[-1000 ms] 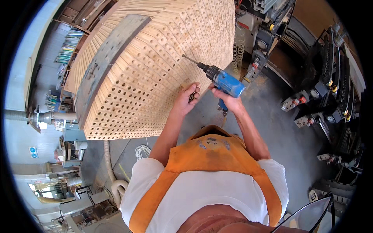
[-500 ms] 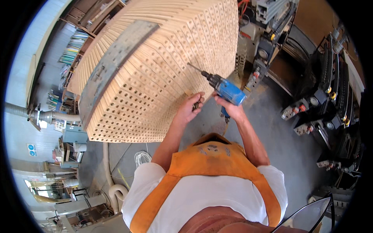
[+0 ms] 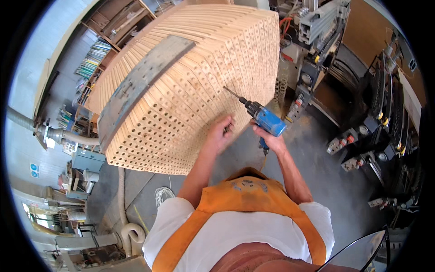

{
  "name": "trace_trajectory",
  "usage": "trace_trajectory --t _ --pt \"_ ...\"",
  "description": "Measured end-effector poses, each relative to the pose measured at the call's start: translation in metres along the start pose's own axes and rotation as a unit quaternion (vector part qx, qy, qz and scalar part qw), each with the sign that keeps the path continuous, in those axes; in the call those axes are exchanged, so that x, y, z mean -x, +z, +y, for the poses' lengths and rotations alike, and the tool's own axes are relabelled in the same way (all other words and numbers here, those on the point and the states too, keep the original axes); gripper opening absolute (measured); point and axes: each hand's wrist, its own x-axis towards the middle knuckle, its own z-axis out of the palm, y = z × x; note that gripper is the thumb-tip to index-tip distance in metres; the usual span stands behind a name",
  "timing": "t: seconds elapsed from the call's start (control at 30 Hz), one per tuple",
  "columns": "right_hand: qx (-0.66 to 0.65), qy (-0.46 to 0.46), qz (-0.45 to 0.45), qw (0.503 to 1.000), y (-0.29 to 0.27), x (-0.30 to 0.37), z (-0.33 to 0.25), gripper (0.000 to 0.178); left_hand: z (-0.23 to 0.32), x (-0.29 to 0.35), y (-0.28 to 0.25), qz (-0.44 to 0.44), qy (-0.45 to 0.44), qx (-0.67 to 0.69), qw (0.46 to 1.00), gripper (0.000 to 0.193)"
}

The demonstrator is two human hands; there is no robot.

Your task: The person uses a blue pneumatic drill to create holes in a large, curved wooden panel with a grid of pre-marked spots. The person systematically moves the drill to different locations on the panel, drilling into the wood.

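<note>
A blue power drill (image 3: 268,120) is gripped in my right hand (image 3: 272,138). Its long thin bit points up and left, the tip in front of the drilled wooden face. My left hand (image 3: 219,134) is curled, palm partly turned up, around several small dark metal pieces (image 3: 227,129) too small to name. That hand is close to the lower part of a big stack of pale wooden boards (image 3: 181,95), whose face carries rows of round holes. In the lower left rows the holes look dark-rimmed; higher up and to the right they look plain.
A dark grey metal bar (image 3: 140,79) lies across the stack's left side. Machine frames with rails and clamps (image 3: 362,131) line the right. A pale hose (image 3: 121,195) and a coil of white cable (image 3: 163,195) lie on the floor at left. Shelves (image 3: 120,22) hold timber.
The view has shifted, so the stack sits slightly lower in the picture. My left hand's fingers have moved a little over the metal pieces. The drill stays in my right hand.
</note>
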Motion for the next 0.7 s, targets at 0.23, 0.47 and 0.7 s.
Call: trace_trajectory --t 0.23,0.47,0.7 --pt "-0.091 0.038 -0.075 0.992 -0.032 0.029 0.0 0.035 0.048 -0.008 0.023 -0.017 0.058 0.033 0.998 0.025" --pt "-0.09 0.06 -0.058 0.992 -0.045 0.036 -0.003 0.035 0.059 -0.01 0.03 -0.087 0.03 -0.105 0.99 0.029" --pt "-0.078 0.023 0.015 0.997 0.003 0.02 -0.023 0.023 0.063 -0.038 0.057 -0.081 0.081 0.147 0.982 0.027"
